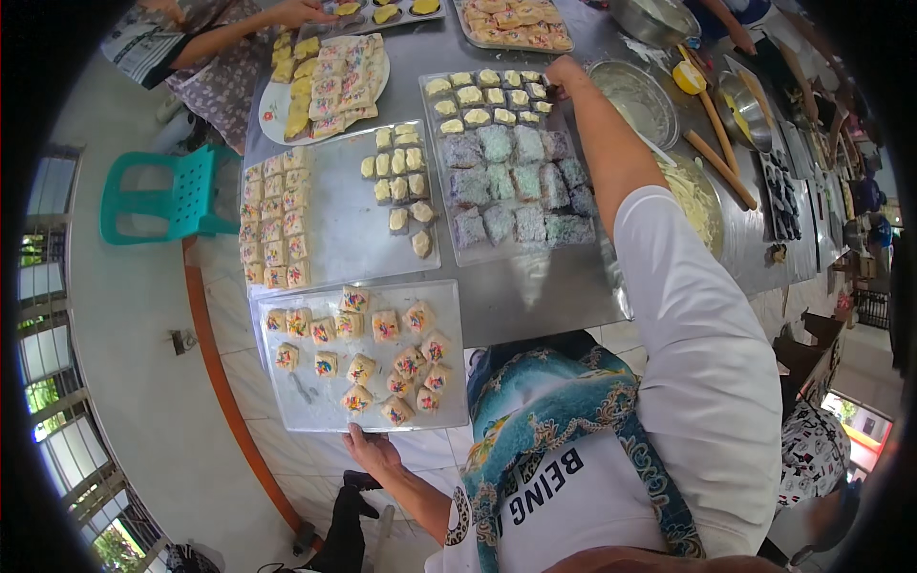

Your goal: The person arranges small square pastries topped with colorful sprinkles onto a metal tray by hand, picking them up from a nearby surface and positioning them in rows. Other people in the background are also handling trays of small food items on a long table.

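My left hand (372, 451) grips the near edge of a metal tray (308, 412) that juts past the table's front edge. Small square cakes with cream and colored sprinkles (360, 369) are spread over it. My right hand (566, 75) reaches to the far right corner of another tray (494, 256), beside small dark cakes topped with pale cream (489, 77). Its fingertips are partly hidden, so whether they hold a cake cannot be told. Larger purple and green coated cake squares (526, 180) fill the nearer part of that tray.
A third tray (337, 215) bears sprinkled and cream-topped cakes. Behind it is a heaped oval plate (272, 118). Bowls (634, 100) and wooden rolling pins (720, 172) lie to the right. Another person's hand (299, 12) is at a muffin tin (372, 18). A green plastic chair (172, 197) stands left.
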Tool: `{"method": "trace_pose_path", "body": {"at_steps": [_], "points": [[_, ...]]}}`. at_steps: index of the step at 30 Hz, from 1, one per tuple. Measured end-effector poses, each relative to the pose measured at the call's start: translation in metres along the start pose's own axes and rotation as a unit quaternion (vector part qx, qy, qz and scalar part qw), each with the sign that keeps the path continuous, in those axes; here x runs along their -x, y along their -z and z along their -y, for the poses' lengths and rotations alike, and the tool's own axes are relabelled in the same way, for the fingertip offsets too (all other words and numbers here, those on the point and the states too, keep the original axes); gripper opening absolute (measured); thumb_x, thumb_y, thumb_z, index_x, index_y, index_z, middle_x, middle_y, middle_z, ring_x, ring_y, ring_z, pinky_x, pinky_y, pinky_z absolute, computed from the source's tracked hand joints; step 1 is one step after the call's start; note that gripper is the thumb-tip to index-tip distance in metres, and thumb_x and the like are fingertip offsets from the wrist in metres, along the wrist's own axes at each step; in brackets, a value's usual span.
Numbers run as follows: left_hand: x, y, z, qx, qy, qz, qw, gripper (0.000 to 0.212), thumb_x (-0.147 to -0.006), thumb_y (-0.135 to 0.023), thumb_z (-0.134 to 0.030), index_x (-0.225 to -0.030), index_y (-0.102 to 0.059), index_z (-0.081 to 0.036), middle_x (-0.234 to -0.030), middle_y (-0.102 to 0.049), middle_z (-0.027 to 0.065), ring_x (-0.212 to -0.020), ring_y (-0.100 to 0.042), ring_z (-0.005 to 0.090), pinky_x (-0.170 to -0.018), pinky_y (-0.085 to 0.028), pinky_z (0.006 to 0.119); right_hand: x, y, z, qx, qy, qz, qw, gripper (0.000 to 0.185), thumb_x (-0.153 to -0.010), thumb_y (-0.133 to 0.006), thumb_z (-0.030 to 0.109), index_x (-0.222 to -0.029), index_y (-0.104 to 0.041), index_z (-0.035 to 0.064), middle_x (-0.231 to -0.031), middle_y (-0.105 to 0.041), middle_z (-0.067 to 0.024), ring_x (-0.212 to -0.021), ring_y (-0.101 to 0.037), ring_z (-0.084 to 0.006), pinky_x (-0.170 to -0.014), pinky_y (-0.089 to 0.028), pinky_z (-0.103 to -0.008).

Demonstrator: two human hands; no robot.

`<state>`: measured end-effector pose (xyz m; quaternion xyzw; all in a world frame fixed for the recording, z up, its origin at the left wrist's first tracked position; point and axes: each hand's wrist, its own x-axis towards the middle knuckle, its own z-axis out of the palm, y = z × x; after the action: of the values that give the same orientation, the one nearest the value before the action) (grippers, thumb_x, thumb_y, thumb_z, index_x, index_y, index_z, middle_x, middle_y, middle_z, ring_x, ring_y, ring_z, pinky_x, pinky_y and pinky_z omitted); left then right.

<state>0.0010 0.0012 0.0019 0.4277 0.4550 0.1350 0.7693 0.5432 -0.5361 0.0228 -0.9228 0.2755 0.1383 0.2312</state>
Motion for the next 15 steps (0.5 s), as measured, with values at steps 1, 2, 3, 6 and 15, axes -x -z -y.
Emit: {"method": "trace_pose_path", "body": {"at_steps": [1,2,3,6,15], "points": [[-0.001,0.004,0.001,0.002,-0.004,-0.001,1.000,0.026,-0.089,-0.050,-0.020,-0.110,-0.042,-0.007,-0.109,-0.051,0.0108,-0.096,-0.053,0.0251,-0.073,-0.045,0.041,0.001,-0.004,0.002,-0.021,-0.004,0.002,1.000,0.021,-0.082,-0.046,0.012,-0.091,-0.059,-0.0025,-0.081,-0.060,-0.0181,-0.068,-0.061,-0.0295,-0.055,-0.052,-0.0462],[-0.004,0.010,0.004,0.003,-0.008,-0.002,1.000,0.026,-0.089,-0.050,-0.020,-0.110,-0.042,-0.007,-0.109,-0.051,0.0108,-0.096,-0.053,0.0251,-0.073,-0.045,0.041,0.003,-0.008,0.002,-0.061,-0.022,0.005,0.998,0.021,-0.082,-0.046,0.012,-0.092,-0.059,-0.0020,-0.082,-0.061,-0.0178,-0.068,-0.061,-0.0295,-0.055,-0.052,-0.0468],[-0.006,0.012,0.005,0.005,-0.011,0.000,1.000,0.025,-0.089,-0.050,-0.019,-0.110,-0.042,-0.007,-0.110,-0.051,0.0108,-0.096,-0.053,0.0252,-0.073,-0.045,0.042,0.002,-0.009,0.000,-0.102,-0.041,0.004,0.994,0.022,-0.082,-0.046,0.012,-0.093,-0.059,-0.0015,-0.084,-0.061,-0.0174,-0.069,-0.061,-0.0296,-0.055,-0.052,-0.0475],[-0.007,0.018,0.007,-0.005,-0.005,-0.003,1.000,0.026,-0.089,-0.050,-0.019,-0.110,-0.043,-0.007,-0.110,-0.051,0.0112,-0.097,-0.052,0.0250,-0.073,-0.045,0.041,-0.007,-0.014,0.000,-0.095,-0.048,0.034,0.994,0.024,-0.081,-0.046,0.010,-0.097,-0.058,-0.0031,-0.078,-0.061,-0.0164,-0.067,-0.061,-0.0269,-0.057,-0.053,-0.0436],[0.000,0.014,0.003,-0.002,0.002,0.015,1.000,0.028,-0.089,-0.049,-0.019,-0.113,-0.043,-0.006,-0.112,-0.051,0.0112,-0.099,-0.053,0.0245,-0.075,-0.045,0.039,0.026,0.026,0.038,-0.147,0.224,-0.171,0.948,0.028,-0.076,-0.057,0.027,-0.084,-0.066,0.0017,-0.083,-0.066,-0.0122,-0.066,-0.063,-0.0243,-0.059,-0.049,-0.0365]]}}
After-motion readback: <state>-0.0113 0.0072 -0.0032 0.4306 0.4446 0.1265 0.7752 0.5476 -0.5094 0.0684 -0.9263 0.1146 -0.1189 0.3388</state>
